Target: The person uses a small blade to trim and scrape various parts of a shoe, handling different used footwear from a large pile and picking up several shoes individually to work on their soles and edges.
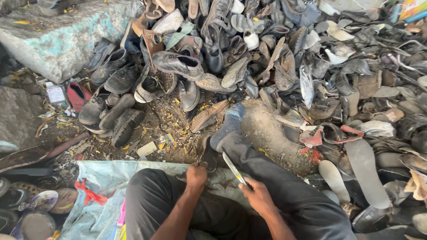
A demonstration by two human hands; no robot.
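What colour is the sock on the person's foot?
The sock is blue-grey with a darker toe, dusty in places. The head view, the only one, shows it.

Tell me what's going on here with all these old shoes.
A person sits on the ground facing a large pile of worn shoes and loose soles. The left hand grips a dark shoe piece by the knee, while the right hand holds a knife angled toward it. A sock-covered foot stretches toward the pile.
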